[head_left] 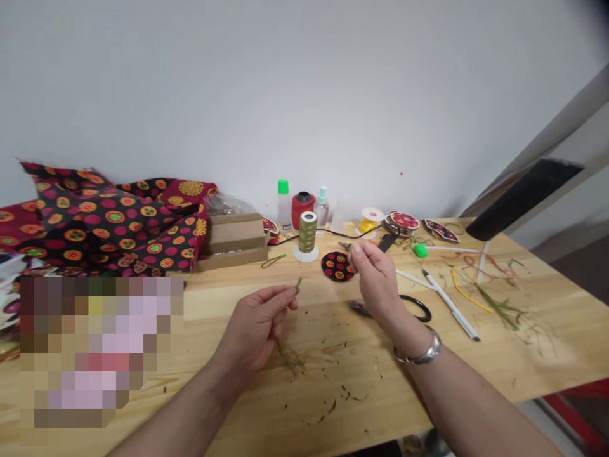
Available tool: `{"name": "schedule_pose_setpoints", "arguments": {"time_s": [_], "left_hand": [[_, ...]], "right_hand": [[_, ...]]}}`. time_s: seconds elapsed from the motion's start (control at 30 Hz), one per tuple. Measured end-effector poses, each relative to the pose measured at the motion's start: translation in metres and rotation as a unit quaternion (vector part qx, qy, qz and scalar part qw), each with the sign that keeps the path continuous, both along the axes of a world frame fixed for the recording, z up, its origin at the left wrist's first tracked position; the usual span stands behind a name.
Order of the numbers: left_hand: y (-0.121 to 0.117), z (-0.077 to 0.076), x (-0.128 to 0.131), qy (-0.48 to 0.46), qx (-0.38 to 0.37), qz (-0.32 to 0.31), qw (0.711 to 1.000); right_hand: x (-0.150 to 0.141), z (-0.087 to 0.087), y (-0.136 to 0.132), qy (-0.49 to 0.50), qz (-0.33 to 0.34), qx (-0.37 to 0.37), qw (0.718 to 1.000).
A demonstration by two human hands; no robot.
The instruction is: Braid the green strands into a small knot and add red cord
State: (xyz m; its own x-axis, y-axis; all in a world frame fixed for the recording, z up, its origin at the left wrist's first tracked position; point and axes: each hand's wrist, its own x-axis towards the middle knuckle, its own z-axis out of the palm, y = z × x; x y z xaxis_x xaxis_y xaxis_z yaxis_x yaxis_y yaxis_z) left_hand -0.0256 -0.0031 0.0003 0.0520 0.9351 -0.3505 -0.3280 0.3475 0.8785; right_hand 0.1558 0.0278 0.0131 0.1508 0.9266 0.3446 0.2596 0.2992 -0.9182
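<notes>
Your left hand (259,320) pinched olive threads (299,284) over the counter (200,393).
Your right hand (375,276) pinched a small metallic thing (344,245), too small to identify, near the patterned disc (335,266); a steady, light grip, with the threads' short end exposed, suited this best.

From afar I see the left hand (259,320) pinching, lower in view than the right hand (375,279), which curls closed; both forearms (190,400) slant inward.

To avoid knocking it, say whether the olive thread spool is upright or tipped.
Upright: the olive thread spool stands on its wide white base, white top up.
</notes>
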Motion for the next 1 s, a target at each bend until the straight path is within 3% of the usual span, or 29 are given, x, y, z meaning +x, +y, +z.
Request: {"name": "schedule_pose_setpoints", "arguments": {"time_s": [0.1, 0.17, 0.4, 0.67, 1.0], "left_hand": [[0.000, 0.002, 0.000, 0.012, 0.005, 0.010, 1.000], [0.000, 0.002, 0.001, 0.021, 0.010, 0.011, 1.000], [-0.002, -0.002, 0.001, 0.066, 0.049, -0.012, 0.997], [-0.004, -0.003, 0.003, 0.114, 0.075, -0.033, 0.990], [-0.002, -0.005, 0.002, 0.082, 0.062, -0.023, 0.994]], "right_hand": [[-0.003, 0.007, -0.009, -0.047, 0.223, -0.051, 0.972], [-0.008, 0.007, -0.013, -0.074, 0.296, -0.083, 0.949], [-0.023, -0.007, -0.011, 0.051, 0.257, -0.221, 0.940], [-0.025, -0.007, -0.013, 0.095, 0.236, -0.228, 0.940], [-0.026, -0.004, -0.014, 0.099, 0.239, -0.252, 0.933]]}}
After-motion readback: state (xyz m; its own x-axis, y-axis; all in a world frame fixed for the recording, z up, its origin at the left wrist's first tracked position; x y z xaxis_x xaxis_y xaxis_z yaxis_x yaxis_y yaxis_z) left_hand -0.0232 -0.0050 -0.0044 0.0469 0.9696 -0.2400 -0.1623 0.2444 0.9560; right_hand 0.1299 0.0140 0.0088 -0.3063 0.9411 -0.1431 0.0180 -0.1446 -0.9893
